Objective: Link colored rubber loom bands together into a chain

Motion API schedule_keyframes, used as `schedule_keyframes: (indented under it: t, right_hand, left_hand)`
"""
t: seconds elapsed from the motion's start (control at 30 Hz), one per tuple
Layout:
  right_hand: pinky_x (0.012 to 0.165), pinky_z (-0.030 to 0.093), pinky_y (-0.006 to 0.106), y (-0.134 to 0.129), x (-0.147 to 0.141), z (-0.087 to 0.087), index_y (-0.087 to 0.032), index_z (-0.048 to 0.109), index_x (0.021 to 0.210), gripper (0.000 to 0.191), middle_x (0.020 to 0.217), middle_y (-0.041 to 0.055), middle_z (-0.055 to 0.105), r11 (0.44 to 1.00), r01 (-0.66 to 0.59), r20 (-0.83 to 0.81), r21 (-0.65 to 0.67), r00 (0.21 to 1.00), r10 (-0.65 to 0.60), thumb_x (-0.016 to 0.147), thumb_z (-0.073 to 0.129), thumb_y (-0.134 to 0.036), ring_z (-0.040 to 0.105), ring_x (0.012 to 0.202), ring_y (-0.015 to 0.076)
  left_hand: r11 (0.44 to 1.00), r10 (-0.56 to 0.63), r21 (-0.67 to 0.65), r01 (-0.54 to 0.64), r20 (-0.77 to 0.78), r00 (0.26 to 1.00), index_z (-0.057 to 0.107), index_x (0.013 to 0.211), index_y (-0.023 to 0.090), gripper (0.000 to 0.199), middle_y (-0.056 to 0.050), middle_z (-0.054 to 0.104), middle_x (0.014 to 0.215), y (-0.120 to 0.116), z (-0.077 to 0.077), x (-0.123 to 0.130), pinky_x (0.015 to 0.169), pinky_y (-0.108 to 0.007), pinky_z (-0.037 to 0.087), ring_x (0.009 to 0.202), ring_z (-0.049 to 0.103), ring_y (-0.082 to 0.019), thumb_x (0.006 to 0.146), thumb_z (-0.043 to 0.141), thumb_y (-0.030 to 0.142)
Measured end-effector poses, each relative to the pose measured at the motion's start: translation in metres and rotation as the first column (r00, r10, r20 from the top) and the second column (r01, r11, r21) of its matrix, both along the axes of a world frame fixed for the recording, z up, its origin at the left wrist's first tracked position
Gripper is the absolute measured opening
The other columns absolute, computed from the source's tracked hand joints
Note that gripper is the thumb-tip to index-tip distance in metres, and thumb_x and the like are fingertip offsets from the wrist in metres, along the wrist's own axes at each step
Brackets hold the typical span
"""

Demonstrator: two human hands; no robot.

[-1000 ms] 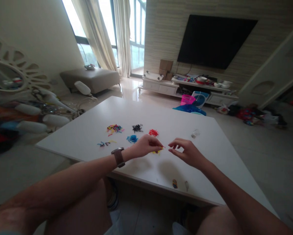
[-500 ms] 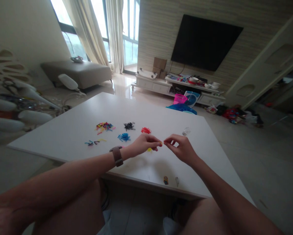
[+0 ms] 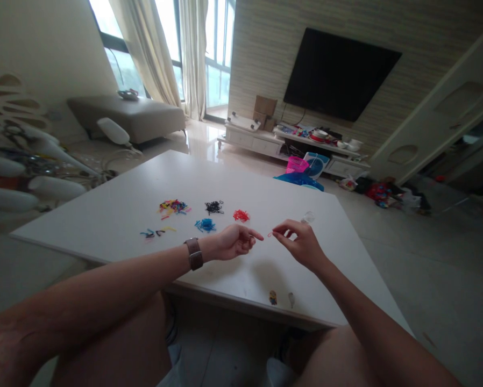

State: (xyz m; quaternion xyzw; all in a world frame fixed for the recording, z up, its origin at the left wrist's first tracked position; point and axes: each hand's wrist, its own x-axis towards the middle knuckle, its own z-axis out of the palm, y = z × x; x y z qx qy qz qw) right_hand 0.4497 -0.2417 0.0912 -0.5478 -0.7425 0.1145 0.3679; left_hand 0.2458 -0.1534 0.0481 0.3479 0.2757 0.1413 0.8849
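Note:
Between the thumb and fingertips of my right hand (image 3: 300, 239) hangs a small reddish rubber band (image 3: 269, 234), a thin loop. Just left of it is my left hand (image 3: 237, 241), its index finger stretched toward the loop and apart from it. The other fingers of that hand curl loosely, and I see nothing in them. Close by on the white table lie a pile of red bands (image 3: 241, 215), a pile of blue bands (image 3: 205, 225) and a pile of black bands (image 3: 214, 207). A mixed-colour pile (image 3: 173, 207) lies farther left.
A few loose bands (image 3: 156, 233) lie at the table's left. Near the front edge are a small yellow figure (image 3: 272, 297) and a small pale piece (image 3: 291, 299). A clear object (image 3: 307, 217) sits beyond my right hand. Lamp shades (image 3: 58, 187) crowd the left side.
My left hand has let go of the small thing at its fingertips and drawn slightly left, index finger now extended. The reddish loop shows clearly in my right fingers.

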Motion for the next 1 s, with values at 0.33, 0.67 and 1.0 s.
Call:
schedule_keyframes:
  t: [0.33, 0.67, 1.0]
  right_hand:
    - [0.061, 0.05, 0.026, 0.001, -0.005, -0.007, -0.019, 0.073, 0.083, 0.008, 0.076, 0.0025, 0.072, 0.996, 0.015, -0.055, -0.093, 0.998, -0.02, 0.085, 0.069, -0.025, 0.065, 0.068, 0.0151]
    - [0.062, 0.048, 0.028, 0.001, -0.008, -0.007, -0.018, 0.075, 0.08, 0.016, 0.075, 0.0037, 0.073, 0.975, 0.089, -0.176, -0.202, 0.976, -0.126, 0.082, 0.071, -0.034, 0.065, 0.069, 0.0164]
    - [0.06, 0.047, 0.028, 0.002, -0.005, -0.008, -0.018, 0.075, 0.081, 0.019, 0.074, 0.004, 0.072, 0.976, 0.048, -0.189, -0.213, 0.978, -0.089, 0.082, 0.07, -0.036, 0.063, 0.066, 0.0159]
  left_hand:
    - [0.458, 0.216, 0.888, -0.037, -0.07, 0.974, 0.07, 0.093, 0.015, 0.03, 0.01, 0.027, 0.052, -0.006, 0.001, 0.003, 0.05, -0.024, 0.018, 0.05, 0.025, -0.007, 0.073, 0.076, 0.037]
    - [0.104, 0.272, 0.994, -0.009, -0.02, 0.962, 0.071, 0.1, 0.017, 0.025, 0.009, 0.029, 0.056, -0.014, 0.004, 0.001, 0.054, -0.023, 0.022, 0.052, 0.028, -0.008, 0.081, 0.07, 0.032]
    - [0.079, 0.321, 0.997, 0.01, -0.035, 0.946, 0.072, 0.091, 0.017, 0.023, 0.008, 0.031, 0.053, -0.012, 0.003, 0.001, 0.056, -0.024, 0.025, 0.051, 0.031, -0.009, 0.089, 0.063, 0.038]
